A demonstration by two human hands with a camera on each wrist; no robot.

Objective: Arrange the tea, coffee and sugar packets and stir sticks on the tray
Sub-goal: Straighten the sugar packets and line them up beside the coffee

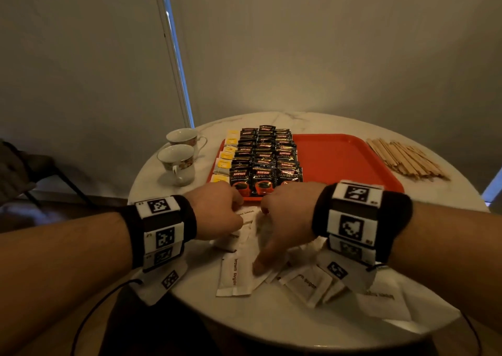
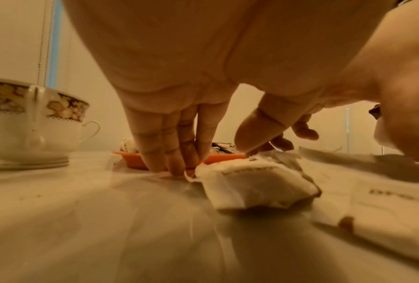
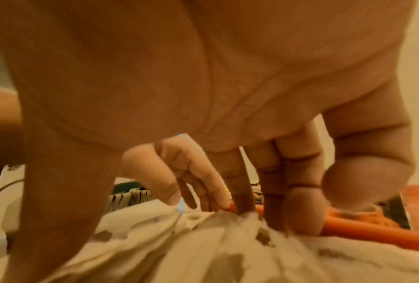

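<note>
Head view: sugar packets [image 1: 245, 249] heaped at table's near edge, just short of tray [image 1: 342, 160] near rim. Left hand [image 1: 217, 211] and right hand [image 1: 285, 219] both fingertips-down on heap, fingers straight; grip unclear. Tray's bare right half lies beyond, nearer right hand.

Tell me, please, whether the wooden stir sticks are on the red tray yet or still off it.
Off it. The stir sticks lie in a loose pile on the marble table, beside the tray's right rim.
</note>
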